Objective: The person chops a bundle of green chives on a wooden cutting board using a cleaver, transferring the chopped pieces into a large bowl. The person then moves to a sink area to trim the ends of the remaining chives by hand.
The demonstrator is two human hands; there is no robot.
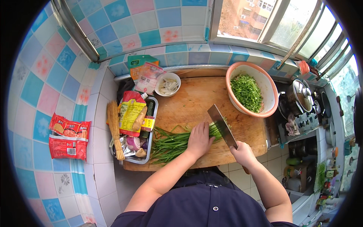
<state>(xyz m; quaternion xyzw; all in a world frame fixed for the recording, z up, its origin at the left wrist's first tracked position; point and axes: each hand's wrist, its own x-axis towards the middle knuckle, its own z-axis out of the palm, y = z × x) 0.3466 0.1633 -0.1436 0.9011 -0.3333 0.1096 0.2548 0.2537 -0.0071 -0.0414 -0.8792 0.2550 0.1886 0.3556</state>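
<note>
A bundle of long garlic chives (171, 144) lies across the wooden cutting board (198, 92). My left hand (200, 140) presses down on the bundle and holds it near its right end. In my right hand (243, 154), the handle of a broad cleaver (222, 125) is gripped. Its blade stands at the right end of the chives, angled toward the far left. Whether the edge touches the board is hidden. Beyond it, at the far right of the board, a large pink-rimmed bowl (271, 102) holds chopped greens (245, 91).
Left of the board, a tray (152, 130) holds a yellow-and-red pouch (133, 115), a red onion (133, 143) and ginger. A straw whisk (114, 128) leans there. A small white bowl (177, 76) stands at the back. Red packets (69, 139) lie far left; a lidded pot (298, 96) stands far right.
</note>
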